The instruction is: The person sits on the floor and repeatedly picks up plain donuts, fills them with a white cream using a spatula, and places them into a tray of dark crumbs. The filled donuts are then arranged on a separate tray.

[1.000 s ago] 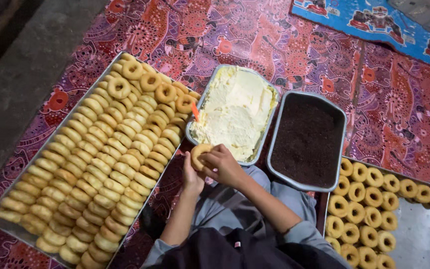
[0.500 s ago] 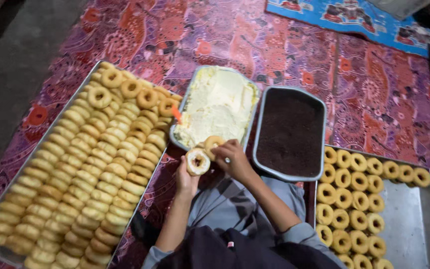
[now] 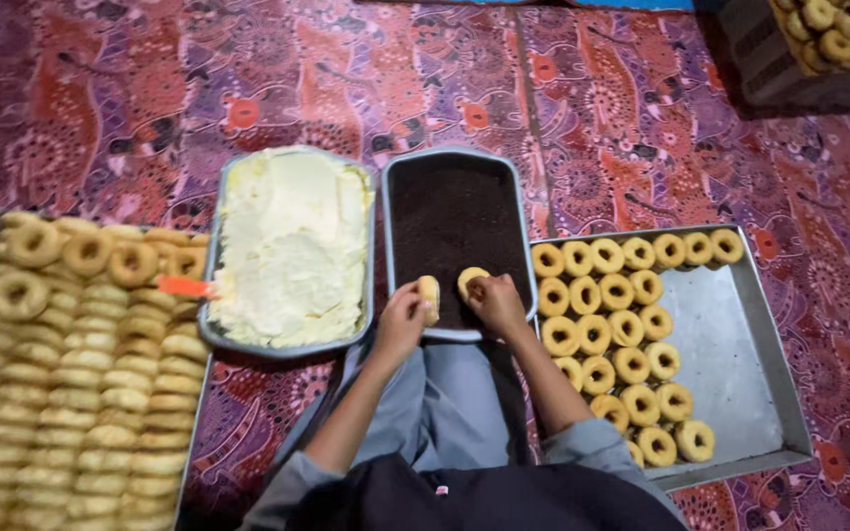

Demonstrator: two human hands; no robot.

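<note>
Doughnuts in both hands over a tray of dark sprinkles, on a patterned floor cloth (image 3: 641, 128).

Largest is the left metal tray (image 3: 194, 433), packed with rows of plain ring doughnuts (image 3: 71, 393); a right metal tray (image 3: 740, 344) is about half filled with more rings (image 3: 612, 324). Between them sit 2 smaller pans, touching side by side: one of pale cream (image 3: 292, 246) with an orange-handled tool (image 3: 187, 287) at its left rim, one of dark sprinkles (image 3: 455, 221). At the near edge of the sprinkle pan, the left hand (image 3: 400, 324) is closed around one doughnut piece (image 3: 429, 295) held on edge, and the right hand (image 3: 496, 300) pinches a second piece (image 3: 468, 280) down onto the sprinkles.
</note>
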